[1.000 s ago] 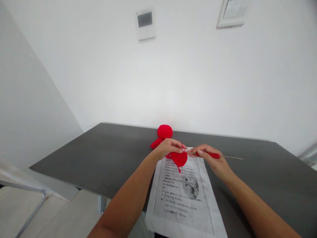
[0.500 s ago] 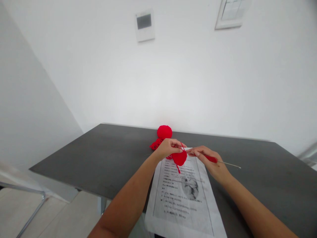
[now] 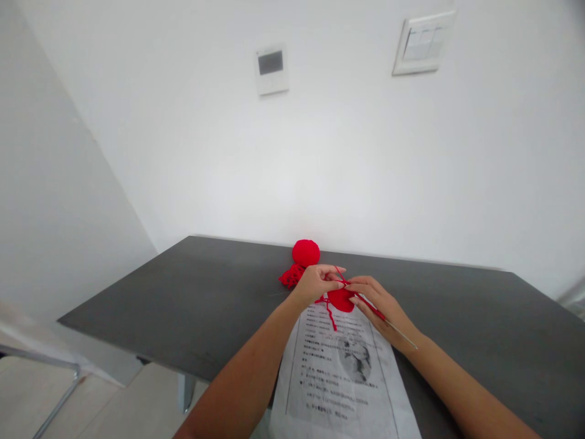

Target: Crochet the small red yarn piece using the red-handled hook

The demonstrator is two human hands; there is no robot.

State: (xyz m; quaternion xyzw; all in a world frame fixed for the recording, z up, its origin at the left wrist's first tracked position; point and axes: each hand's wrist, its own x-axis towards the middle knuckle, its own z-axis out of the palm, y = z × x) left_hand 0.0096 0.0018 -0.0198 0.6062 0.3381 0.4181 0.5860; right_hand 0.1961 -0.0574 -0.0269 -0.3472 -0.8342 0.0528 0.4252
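Note:
Between both hands is a small red crochet piece (image 3: 341,300), with a short yarn tail (image 3: 332,318) dangling from it over the paper. My left hand (image 3: 319,282) pinches its upper left edge, and a strand of red yarn rises by the forefinger. A crochet hook (image 3: 378,313) with a red handle and thin metal ends lies in my right hand (image 3: 378,302), its fingers closed round it close to the piece. The hook's working tip is hidden among the fingers and yarn. Behind my left hand sit a red yarn ball (image 3: 306,252) and a lacy red crocheted bundle (image 3: 291,276).
A printed sheet (image 3: 329,390) with text and a round picture lies beneath the hands, reaching the near edge of the dark table (image 3: 219,292). On the white wall are a thermostat-like panel (image 3: 272,70) and a switch plate (image 3: 423,42). A metal frame (image 3: 59,396) stands lower left.
My right hand has turned the hook so its rear end points more downward, toward my wrist. The crochet piece has shifted slightly right and down. The whole view has tilted up a little.

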